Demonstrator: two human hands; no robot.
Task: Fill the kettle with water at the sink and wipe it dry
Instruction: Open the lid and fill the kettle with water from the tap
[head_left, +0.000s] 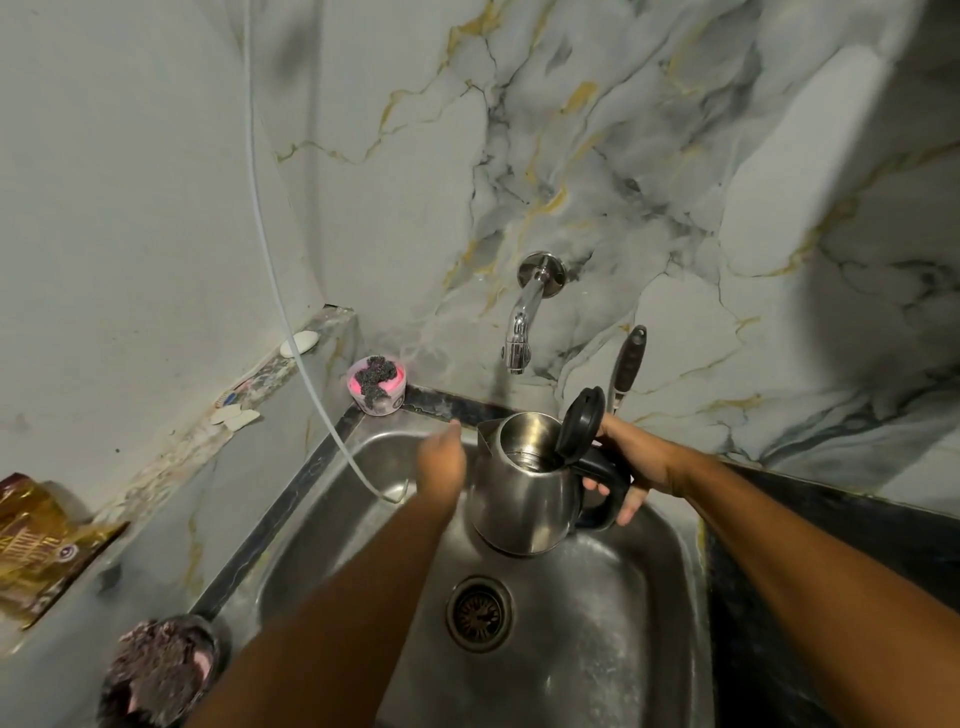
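A steel kettle (519, 488) hangs over the steel sink (597, 649), its black lid (582, 423) hinged upright and the inside showing. My right hand (631, 462) grips the kettle's black handle. My left hand (441, 460) is blurred, just left of the kettle's spout, fingers loosely together and holding nothing. The chrome tap (522, 332) sticks out of the marble wall above the kettle; no water stream is visible.
A pink tub with steel wool (376, 384) sits at the sink's back left corner. A thin white tube (311, 374) drops into the sink. A dark-handled utensil (628, 364) leans on the wall. A gold packet (41, 540) and a dark bowl (161, 670) lie left. Drain (480, 613) below.
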